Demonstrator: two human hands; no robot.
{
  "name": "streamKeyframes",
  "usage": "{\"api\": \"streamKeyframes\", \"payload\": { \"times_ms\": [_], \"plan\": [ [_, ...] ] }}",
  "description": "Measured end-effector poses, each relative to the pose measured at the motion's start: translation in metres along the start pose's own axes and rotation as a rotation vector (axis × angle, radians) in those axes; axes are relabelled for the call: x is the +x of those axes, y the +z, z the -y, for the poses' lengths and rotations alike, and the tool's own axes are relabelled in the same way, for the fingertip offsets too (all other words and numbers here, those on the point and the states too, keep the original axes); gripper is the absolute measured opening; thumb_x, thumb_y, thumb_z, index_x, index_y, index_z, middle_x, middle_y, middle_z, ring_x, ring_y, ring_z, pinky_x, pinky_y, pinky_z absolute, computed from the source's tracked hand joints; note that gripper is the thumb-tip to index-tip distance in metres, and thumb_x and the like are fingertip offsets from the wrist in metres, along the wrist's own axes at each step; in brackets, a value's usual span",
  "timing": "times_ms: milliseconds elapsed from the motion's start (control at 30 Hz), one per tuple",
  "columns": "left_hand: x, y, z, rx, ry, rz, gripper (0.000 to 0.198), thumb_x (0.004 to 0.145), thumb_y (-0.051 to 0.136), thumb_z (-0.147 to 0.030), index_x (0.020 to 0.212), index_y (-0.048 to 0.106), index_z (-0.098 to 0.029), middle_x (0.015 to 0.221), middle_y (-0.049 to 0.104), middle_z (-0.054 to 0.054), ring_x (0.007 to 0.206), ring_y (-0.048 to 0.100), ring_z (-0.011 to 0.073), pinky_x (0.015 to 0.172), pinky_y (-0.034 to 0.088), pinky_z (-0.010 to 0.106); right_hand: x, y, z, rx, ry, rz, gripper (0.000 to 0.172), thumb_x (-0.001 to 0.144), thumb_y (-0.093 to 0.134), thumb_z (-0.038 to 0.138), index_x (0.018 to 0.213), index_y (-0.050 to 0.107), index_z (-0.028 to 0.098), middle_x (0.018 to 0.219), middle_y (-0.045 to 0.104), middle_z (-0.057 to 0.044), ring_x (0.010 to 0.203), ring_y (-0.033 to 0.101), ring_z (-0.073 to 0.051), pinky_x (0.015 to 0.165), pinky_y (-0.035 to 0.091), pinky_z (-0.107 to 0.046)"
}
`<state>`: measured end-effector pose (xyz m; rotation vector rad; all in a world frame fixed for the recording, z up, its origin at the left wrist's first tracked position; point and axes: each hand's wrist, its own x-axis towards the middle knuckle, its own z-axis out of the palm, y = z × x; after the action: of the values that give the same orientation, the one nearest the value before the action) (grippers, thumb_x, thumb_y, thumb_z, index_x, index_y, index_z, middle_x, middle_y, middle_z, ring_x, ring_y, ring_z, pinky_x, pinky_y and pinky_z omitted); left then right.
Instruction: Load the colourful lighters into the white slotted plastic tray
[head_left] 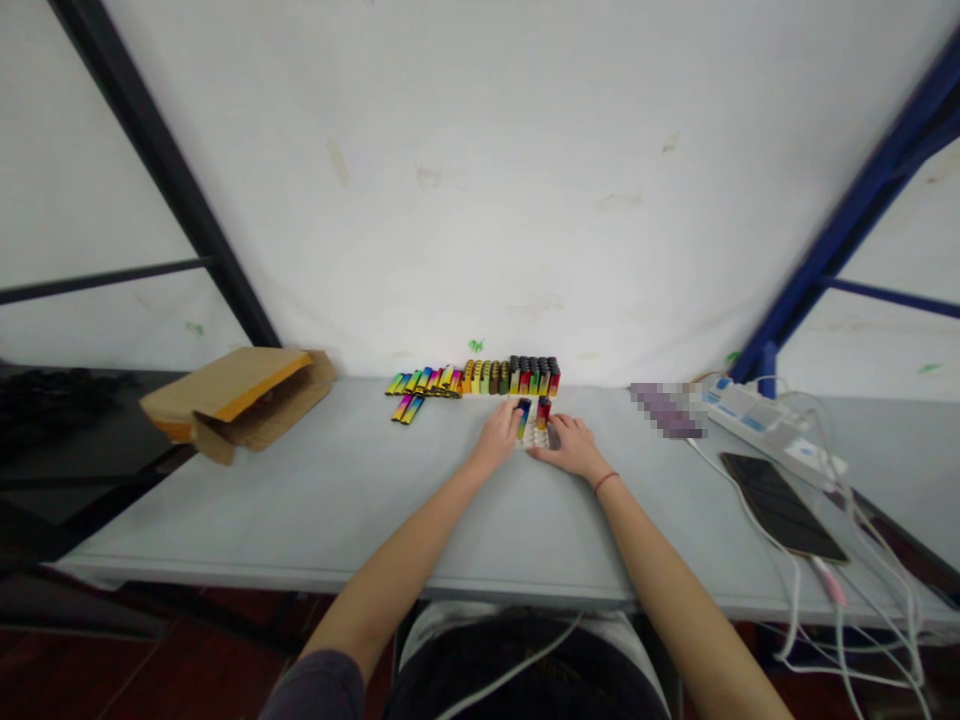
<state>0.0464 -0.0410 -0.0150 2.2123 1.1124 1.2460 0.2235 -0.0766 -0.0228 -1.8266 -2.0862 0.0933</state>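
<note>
A small white tray with holes sits on the table between my two hands. My left hand is closed on a blue and yellow lighter, which is held upright at the tray's left side. A red lighter stands in the tray at its back right. My right hand grips the tray's right side, thumb at the front and fingers near the red lighter. Behind the tray stand rows of black-topped lighters and gold-topped lighters. Shiny multicoloured lighters lie in a pile to their left.
An opened cardboard box lies at the table's left. On the right are a dark phone, a white power strip, a blurred purple item and loose white cables. A white wall rises behind the table.
</note>
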Motion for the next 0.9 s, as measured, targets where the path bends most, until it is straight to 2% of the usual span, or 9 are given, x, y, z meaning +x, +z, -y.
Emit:
{"api": "streamKeyframes", "payload": {
  "times_ms": [133,300,400,500,700,800,900],
  "plan": [
    [0.000,0.010,-0.007,-0.032,-0.027,0.001,0.026,0.096,0.041,-0.026,0.115,0.055,-0.017,0.112,0.065,0.011,0.106,0.061,0.0206,0.097,0.046,0.036,0.001,0.002,-0.002,0.008,-0.011,-0.004,0.067,0.075,0.063,0.063,0.126,0.053,0.021,0.133,0.056,-0.011,0.113,0.050,-0.032,0.094,0.040,-0.041],
    [-0.001,0.014,-0.011,-0.015,0.019,0.097,0.025,0.094,0.044,-0.022,0.114,0.058,-0.017,0.115,0.067,0.011,0.108,0.062,0.0215,0.098,0.046,0.036,0.001,0.003,-0.004,0.009,-0.012,0.004,0.068,0.075,0.064,0.061,0.129,0.053,0.021,0.133,0.055,-0.012,0.115,0.050,-0.032,0.093,0.040,-0.041],
    [-0.001,0.014,-0.013,-0.038,0.035,0.121,0.030,0.095,0.043,-0.022,0.122,0.054,-0.017,0.122,0.064,0.011,0.112,0.061,0.0199,0.100,0.045,0.035,0.001,0.003,-0.004,0.008,-0.007,0.009,0.070,0.075,0.064,0.061,0.130,0.052,0.020,0.135,0.054,-0.012,0.116,0.049,-0.033,0.094,0.040,-0.043],
    [-0.002,0.014,-0.015,-0.053,0.036,0.129,0.035,0.095,0.041,-0.021,0.130,0.049,-0.018,0.128,0.062,0.010,0.113,0.061,0.0185,0.100,0.046,0.034,0.001,0.003,-0.003,0.005,-0.005,0.010,0.071,0.076,0.063,0.061,0.131,0.051,0.018,0.136,0.053,-0.012,0.115,0.049,-0.033,0.094,0.040,-0.043],
    [-0.001,0.014,-0.016,-0.016,0.088,0.113,0.028,0.094,0.044,-0.022,0.119,0.057,-0.021,0.120,0.064,0.008,0.110,0.060,0.0185,0.101,0.046,0.035,0.001,0.002,-0.003,-0.003,-0.001,0.022,0.069,0.076,0.062,0.060,0.131,0.051,0.019,0.136,0.053,-0.013,0.115,0.049,-0.033,0.093,0.041,-0.043],
    [-0.001,0.014,-0.015,-0.021,0.130,0.078,0.028,0.095,0.044,-0.024,0.118,0.058,-0.020,0.117,0.062,0.009,0.109,0.060,0.0184,0.100,0.047,0.035,0.001,0.002,-0.002,0.000,0.004,0.022,0.068,0.077,0.062,0.060,0.130,0.052,0.019,0.136,0.053,-0.012,0.115,0.049,-0.033,0.093,0.041,-0.043],
    [-0.001,0.014,-0.014,-0.026,0.107,0.084,0.029,0.094,0.044,-0.025,0.120,0.057,-0.020,0.115,0.062,0.009,0.103,0.061,0.0177,0.096,0.049,0.034,0.000,0.002,-0.002,0.000,-0.001,0.024,0.066,0.077,0.062,0.060,0.129,0.054,0.019,0.136,0.053,-0.012,0.115,0.049,-0.033,0.093,0.041,-0.043]
  ]
}}
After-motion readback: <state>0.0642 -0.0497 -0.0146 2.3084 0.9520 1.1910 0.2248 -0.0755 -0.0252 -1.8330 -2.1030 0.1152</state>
